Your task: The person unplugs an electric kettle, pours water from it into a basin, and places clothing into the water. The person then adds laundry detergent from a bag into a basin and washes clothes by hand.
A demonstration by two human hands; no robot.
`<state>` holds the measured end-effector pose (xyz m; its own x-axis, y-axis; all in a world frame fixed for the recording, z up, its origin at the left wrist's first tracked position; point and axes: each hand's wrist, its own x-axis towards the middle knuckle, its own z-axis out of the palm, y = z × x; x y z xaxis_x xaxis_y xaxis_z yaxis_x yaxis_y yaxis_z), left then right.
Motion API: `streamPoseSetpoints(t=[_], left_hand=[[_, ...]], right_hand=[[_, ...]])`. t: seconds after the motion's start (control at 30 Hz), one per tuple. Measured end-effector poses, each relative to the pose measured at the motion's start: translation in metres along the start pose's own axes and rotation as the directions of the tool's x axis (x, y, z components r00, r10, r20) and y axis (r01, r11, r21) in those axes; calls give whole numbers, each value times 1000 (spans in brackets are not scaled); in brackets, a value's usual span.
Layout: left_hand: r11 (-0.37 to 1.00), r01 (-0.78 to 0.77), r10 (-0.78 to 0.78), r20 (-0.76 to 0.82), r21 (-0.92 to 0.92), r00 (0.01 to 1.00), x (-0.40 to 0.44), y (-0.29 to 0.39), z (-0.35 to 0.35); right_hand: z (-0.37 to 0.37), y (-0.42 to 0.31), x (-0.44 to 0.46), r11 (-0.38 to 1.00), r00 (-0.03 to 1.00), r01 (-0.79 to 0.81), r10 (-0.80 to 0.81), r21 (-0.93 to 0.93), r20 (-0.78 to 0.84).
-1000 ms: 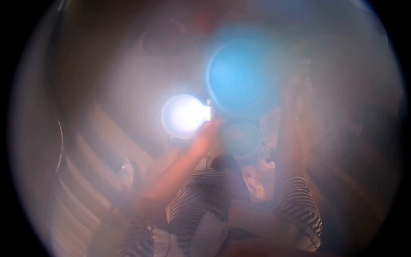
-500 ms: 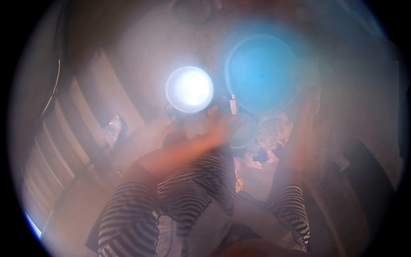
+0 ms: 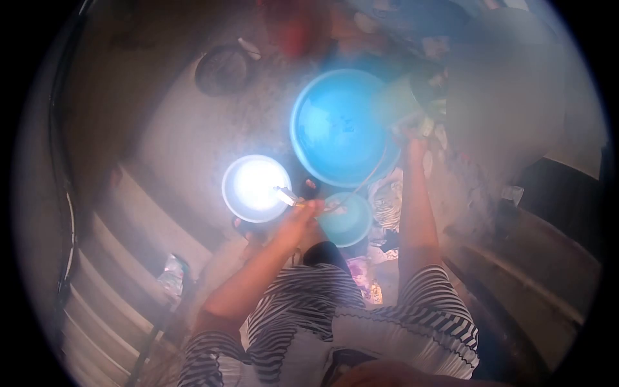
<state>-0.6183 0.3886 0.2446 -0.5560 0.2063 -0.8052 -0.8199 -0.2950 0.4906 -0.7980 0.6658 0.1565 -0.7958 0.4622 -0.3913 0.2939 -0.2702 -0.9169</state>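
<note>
My left hand [image 3: 306,213] is closed on a short, flat, pale blade-like piece [image 3: 285,195], which points over the rim of a white bucket [image 3: 227,201]. A thin cord-like line [image 3: 376,169] runs from near this hand across the blue basin's near edge toward my right hand. My right hand [image 3: 414,138] is at the right side of the large blue basin [image 3: 302,151], gripping a pale, hazy container [image 3: 401,103] that overlaps the rim. Its finger detail is blurred. Just right of my left hand stands a small teal bowl [image 3: 348,235]. Glare hides the bucket's inside.
Crumpled pale cloth or plastic [image 3: 387,205] lies right of the teal bowl. A dark round pan [image 3: 224,69] is at the upper left, near a blurred red shape [image 3: 296,35]. Ridged steps [image 3: 122,258] line the left, with a clear plastic bag [image 3: 173,274] on them.
The view has shifted, so the bucket and basin appear lower and farther left. My left hand has come from between basin and bowl to beside the bucket, with the pale piece now pointing leftward.
</note>
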Motion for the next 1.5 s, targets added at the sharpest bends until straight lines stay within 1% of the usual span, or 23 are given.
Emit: streamPoseSetpoints(t=[0.2,0.3,0.4,0.5,0.6,0.7,0.8,0.93,1.0,1.03,1.07,1.1,1.13,1.17,1.2,1.23,1.27,1.3,1.37,1.5], left_hand=[[1000,1,-1,20,-17,1000,0,-6,2],[994,87,-87,6,-69,996,3,-3,10],[986,146,-148,-19,-74,989,5,-1,11],[983,119,-123,-17,-140,992,5,2,12],[953,158,-172,-35,-259,984,10,2,8],[946,137,-161,-61,-292,985,20,-4,10],[957,115,-136,-62,-268,989,16,-11,14],[887,199,-222,-7,-417,975,13,-8,7],[882,173,-188,10,-437,982,21,-9,1],[880,152,-168,6,-449,986,16,-13,7],[891,111,-127,-7,-441,992,17,-16,-6],[883,108,-129,-14,-457,992,-1,-23,-8],[913,120,-139,-22,-391,990,-5,-17,1],[936,130,-149,-34,-326,988,-8,-19,8],[963,105,-110,-7,-248,994,-5,-38,9],[985,69,-63,40,-160,997,1,-46,13],[994,68,-57,122,-88,991,12,-49,21],[995,55,-43,140,-85,989,14,-51,25],[997,34,-20,196,-66,980,12,-59,35],[987,68,-33,223,-148,974,14,-46,39]], right_hand=[[-8,-4,-4,999,1000,14,-14,29,20],[-13,2,2,999,1000,7,-7,46,-2],[-14,3,5,998,999,14,-16,60,37],[-14,4,5,999,999,22,-24,43,45],[-11,5,4,998,999,20,-22,53,42],[-13,8,8,999,999,9,-10,49,31],[-20,4,8,999,999,24,-25,32,45],[-19,15,10,997,996,22,-28,68,90],[-12,16,14,998,999,9,-11,54,32],[-15,5,8,999,1000,-5,5,52,13],[-6,2,7,998,997,56,-56,1,49],[-5,2,-6,997,996,67,-66,-24,56],[-9,5,0,998,998,56,-54,-42,34],[-8,4,0,997,995,69,-66,-41,77],[-10,5,0,999,992,47,-48,6,116],[-14,7,5,999,989,31,-35,30,146],[-21,10,20,1000,989,1,-5,24,145],[-20,10,23,1000,989,-18,15,19,149],[-26,9,21,1000,987,-4,-1,26,158],[-18,10,22,1000,991,10,-13,21,136]])
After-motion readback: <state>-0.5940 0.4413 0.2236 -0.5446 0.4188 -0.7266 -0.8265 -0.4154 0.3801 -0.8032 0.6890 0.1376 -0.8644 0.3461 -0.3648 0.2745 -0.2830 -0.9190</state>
